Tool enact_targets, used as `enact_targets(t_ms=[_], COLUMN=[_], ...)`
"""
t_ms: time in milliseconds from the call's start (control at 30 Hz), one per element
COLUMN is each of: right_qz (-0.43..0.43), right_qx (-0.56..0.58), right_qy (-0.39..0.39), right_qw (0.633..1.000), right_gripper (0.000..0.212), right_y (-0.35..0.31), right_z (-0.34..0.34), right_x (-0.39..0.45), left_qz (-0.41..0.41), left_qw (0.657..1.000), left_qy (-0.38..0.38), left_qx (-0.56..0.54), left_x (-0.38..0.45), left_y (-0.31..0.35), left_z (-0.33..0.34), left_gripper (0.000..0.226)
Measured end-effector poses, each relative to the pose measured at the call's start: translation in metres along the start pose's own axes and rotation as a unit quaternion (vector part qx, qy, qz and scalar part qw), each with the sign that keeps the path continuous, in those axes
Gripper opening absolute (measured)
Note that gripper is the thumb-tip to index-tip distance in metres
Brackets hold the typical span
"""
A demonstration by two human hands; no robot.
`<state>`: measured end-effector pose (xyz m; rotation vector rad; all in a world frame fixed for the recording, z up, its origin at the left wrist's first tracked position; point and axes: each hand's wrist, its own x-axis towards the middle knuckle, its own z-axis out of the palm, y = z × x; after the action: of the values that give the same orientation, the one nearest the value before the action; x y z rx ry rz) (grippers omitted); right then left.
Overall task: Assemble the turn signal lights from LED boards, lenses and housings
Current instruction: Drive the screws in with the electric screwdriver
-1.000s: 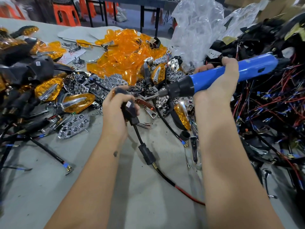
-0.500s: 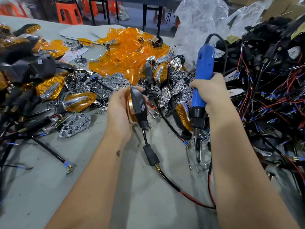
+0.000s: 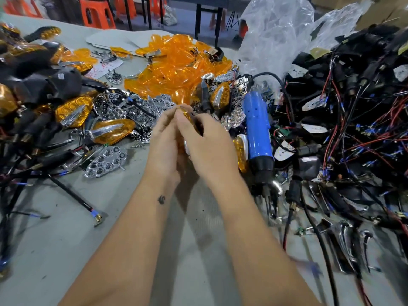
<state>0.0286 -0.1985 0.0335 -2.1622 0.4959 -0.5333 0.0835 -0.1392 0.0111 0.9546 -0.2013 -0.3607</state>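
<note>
Presently, a small turn signal light with an amber plastic lens (image 3: 187, 117) is held between the two hands, raised a little above the grey bench (image 3: 66, 250) and about midway between its left and right edges. The left hand (image 3: 164, 149) and the right hand (image 3: 209, 146) are pressed close together, with the fingers curled round the piece, so that only a narrow strip of amber is shown between the fingertips. The long axis of the piece seems to run away from the person, toward the far edge of the bench, but most of it is hidden, and whether its black housing is fully closed cannot be told.

The relation that matters for the coming move is judged to be the one to the blue cylindrical electric screwdriver (image 3: 257, 131). It is laid on the bench just beside the right hand, on the side of the right edge. Its long axis is almost parallel to the forearms, with the black tip end turned toward the near edge and the cable end toward the far edge. The right hand is clearly the nearer one, so the tool would probably be taken by it, while the light is kept by the left hand.

A heap of loose amber lenses (image 3: 176, 67) is lying toward the far edge.
</note>
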Motion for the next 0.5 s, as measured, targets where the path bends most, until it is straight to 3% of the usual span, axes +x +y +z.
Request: enact_targets(t_ms=[133,267,433,500], right_qz=[-0.027,-0.065,-0.031,-0.028], right_qx=[0.043,0.086,0.167,0.184], right_qy=[0.023,0.105,0.067,0.063], right_qw=[0.998,0.989,0.983,0.98], right_gripper=[0.037,0.037,0.028,0.034], right_y=[0.017,0.026,0.025,0.022], right_z=[0.01,0.013,0.011,0.01], right_x=[0.001,-0.004,0.0,0.0], left_qz=[-0.054,-0.055,-0.056,-0.053], left_qw=[0.996,0.993,0.989,0.989], left_qy=[-0.013,-0.053,-0.058,-0.067], left_qx=[-0.065,-0.087,-0.123,-0.118], left_x=[0.002,0.007,0.005,0.003], left_y=[-0.001,-0.004,-0.007,-0.007], left_z=[0.001,0.003,0.002,0.005], left_gripper=[0.04,0.032,0.029,0.03])
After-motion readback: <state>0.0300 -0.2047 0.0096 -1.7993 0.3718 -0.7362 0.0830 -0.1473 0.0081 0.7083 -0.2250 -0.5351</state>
